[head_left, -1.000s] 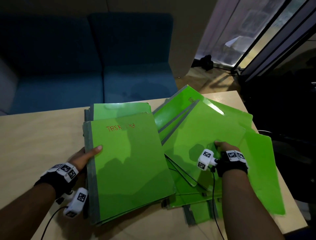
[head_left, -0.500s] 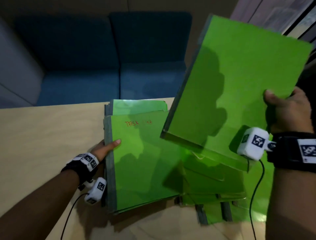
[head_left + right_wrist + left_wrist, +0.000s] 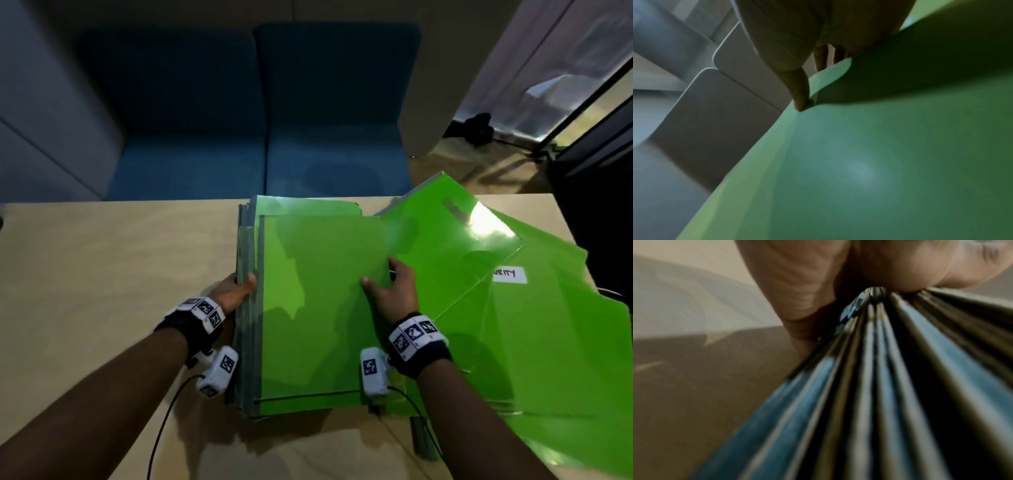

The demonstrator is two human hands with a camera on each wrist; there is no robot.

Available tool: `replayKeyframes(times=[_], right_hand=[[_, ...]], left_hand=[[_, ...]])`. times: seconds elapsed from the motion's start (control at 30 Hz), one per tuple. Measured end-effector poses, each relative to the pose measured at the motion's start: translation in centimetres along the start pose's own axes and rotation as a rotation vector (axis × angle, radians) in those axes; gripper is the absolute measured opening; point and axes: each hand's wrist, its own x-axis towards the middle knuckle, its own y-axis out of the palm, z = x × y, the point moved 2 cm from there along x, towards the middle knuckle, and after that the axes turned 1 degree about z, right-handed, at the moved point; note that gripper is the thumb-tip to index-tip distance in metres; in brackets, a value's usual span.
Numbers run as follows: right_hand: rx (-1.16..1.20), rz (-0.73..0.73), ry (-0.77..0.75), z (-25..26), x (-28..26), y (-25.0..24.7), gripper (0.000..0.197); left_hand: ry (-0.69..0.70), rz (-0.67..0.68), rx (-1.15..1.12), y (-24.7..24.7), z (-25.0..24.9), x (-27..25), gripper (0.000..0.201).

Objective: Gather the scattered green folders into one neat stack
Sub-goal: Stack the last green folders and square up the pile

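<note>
A stack of green folders [image 3: 315, 308] lies mid-table, its grey spines [image 3: 246, 325] facing left. My left hand [image 3: 236, 291] grips those spines [image 3: 879, 386], thumb on top and fingers beneath. My right hand [image 3: 390, 294] holds the right edge of the top folder [image 3: 879, 162]: the thumb [image 3: 800, 91] presses on its cover and the fingers reach over the edge. Loose green folders fan out to the right: a glossy one [image 3: 462, 246] and, partly beneath it, one with a white label [image 3: 509, 274] and a large one [image 3: 565, 359].
The wooden table [image 3: 120, 274] has bare surface on its left half. A blue sofa [image 3: 257, 120] stands behind its far edge. Glass doors [image 3: 582, 85] and a dark object on the floor [image 3: 476, 128] are at the back right. Cables hang from both wrist cameras.
My right hand picked a folder out of the loose pile, lifted it and brought it left and down onto the stack, covering the handwritten cover. My left hand stayed at the spines.
</note>
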Motion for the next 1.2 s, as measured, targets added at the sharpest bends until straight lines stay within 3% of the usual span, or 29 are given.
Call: replayKeyframes(times=[0.1, 0.2, 0.23, 0.27, 0.33, 0.4, 0.43, 0.5, 0.73, 0.83, 0.93, 1.07, 1.13, 1.2], right_hand=[[-0.037, 0.051, 0.035, -0.1, -0.2, 1.8, 0.058], [-0.149, 0.073, 0.028, -0.7, 0.3, 2.4, 0.067], [-0.218, 0.077, 0.013, -0.5, 0.6, 1.8, 0.062], [-0.318, 0.028, -0.001, -0.6, 1.3, 0.8, 0.052], [-0.489, -0.230, 0.040, -0.9, 2.8, -2.9, 0.048], [-0.492, -0.466, 0.289, -1.7, 3.7, -6.5, 0.072], [-0.464, -0.510, 0.420, -2.1, 3.9, -7.7, 0.085], [-0.462, -0.494, 0.534, -2.5, 4.6, -8.9, 0.099], [-0.452, -0.359, 0.633, -4.0, 6.7, -13.6, 0.102], [-0.471, -0.341, 0.602, -4.8, 6.5, -15.7, 0.092], [-0.363, -0.357, 0.549, -5.2, 6.2, -17.6, 0.076], [-0.392, -0.286, 0.427, -5.1, 5.0, -17.0, 0.075], [-0.402, -0.264, 0.455, -5.4, 4.2, -15.6, 0.075], [-0.416, -0.283, 0.525, -5.2, 3.7, -14.3, 0.070]], left_hand=[[-0.002, 0.004, -0.155, -0.2, 1.9, 1.1, 0.143], [-0.052, 0.009, -0.394, 0.6, -0.9, -1.2, 0.122], [-0.056, 0.029, -0.429, 1.0, -1.9, -1.8, 0.108], [-0.049, 0.030, -0.452, 1.3, -2.1, -1.7, 0.090], [-0.043, 0.011, -0.465, 1.5, -1.8, -1.4, 0.068], [-0.032, 0.001, -0.422, 1.3, -1.5, -1.2, 0.088], [-0.024, 0.012, -0.405, 1.2, -1.4, -1.2, 0.101], [-0.009, 0.026, -0.395, 1.1, -1.4, -1.2, 0.114], [0.011, 0.012, -0.404, 0.3, 0.7, -0.7, 0.122], [0.017, 0.014, -0.467, -0.2, 1.4, -1.6, 0.120], [-0.004, 0.010, -0.485, -1.1, 1.8, -2.8, 0.105], [-0.038, -0.048, -0.463, -2.7, 4.2, -2.9, 0.106], [-0.061, -0.053, -0.436, -3.1, 5.4, -2.6, 0.113], [-0.069, -0.029, -0.361, -3.2, 5.5, -2.5, 0.104]])
